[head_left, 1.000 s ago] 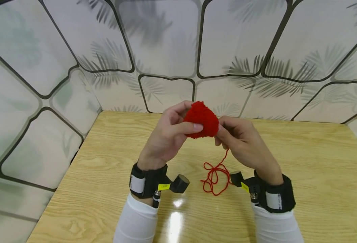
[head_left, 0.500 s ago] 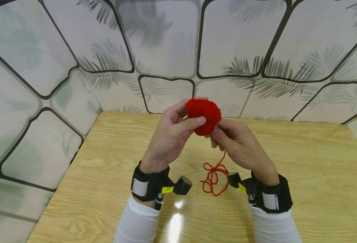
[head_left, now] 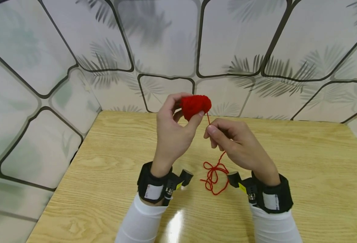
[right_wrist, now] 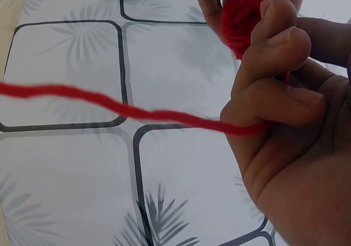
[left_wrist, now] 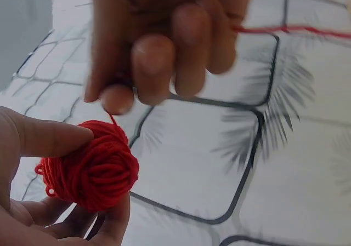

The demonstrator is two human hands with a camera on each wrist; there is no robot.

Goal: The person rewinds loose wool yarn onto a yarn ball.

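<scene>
A small ball of red yarn [head_left: 195, 105] is held up over the far part of the table by my left hand [head_left: 174, 135]. In the left wrist view the thumb presses one side of the yarn ball [left_wrist: 101, 172] and the fingers curl behind it. Just to the right and lower, my right hand [head_left: 239, 141] pinches the strand [head_left: 208, 118] that runs off the ball. The right wrist view shows the strand's tail [right_wrist: 164, 115] coming out from under the curled fingers. Below the hands, a loose tangle of the same yarn [head_left: 214, 177] lies on the wood.
The light wooden table [head_left: 99, 189] ends at a wall [head_left: 166, 37] with dark outlined panels and leaf patterns. Each wrist wears a black strap; the left camera [head_left: 185, 177] and right camera [head_left: 234, 179] jut out near the yarn tangle.
My left hand has turned and lifted the ball up and slightly left, away from the right hand. A short stretch of strand now shows between them. The tangle stays nearly still.
</scene>
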